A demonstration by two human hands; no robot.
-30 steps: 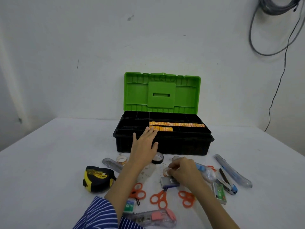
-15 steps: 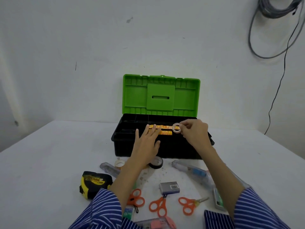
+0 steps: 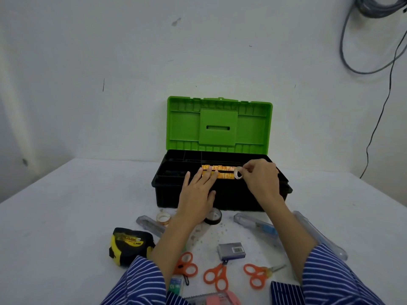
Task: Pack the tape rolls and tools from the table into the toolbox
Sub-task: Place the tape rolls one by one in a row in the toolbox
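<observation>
Item: small clear tape roll (image 3: 238, 173) | location: over toolbox (image 3: 189, 200) tray | right hand (image 3: 261, 177): fingertips pinch its rim | left hand (image 3: 198, 192): flat, fingers straight on box edge | handling: likely light, stiff, smooth; best pinched across the ring

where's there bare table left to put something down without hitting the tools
Bare table runs left of the toolbox and beyond the tape measure. A second free patch lies right of the toolbox, past the clear utility knife. In front of the toolbox it is crowded: black tape roll, orange scissors, staple box.
</observation>
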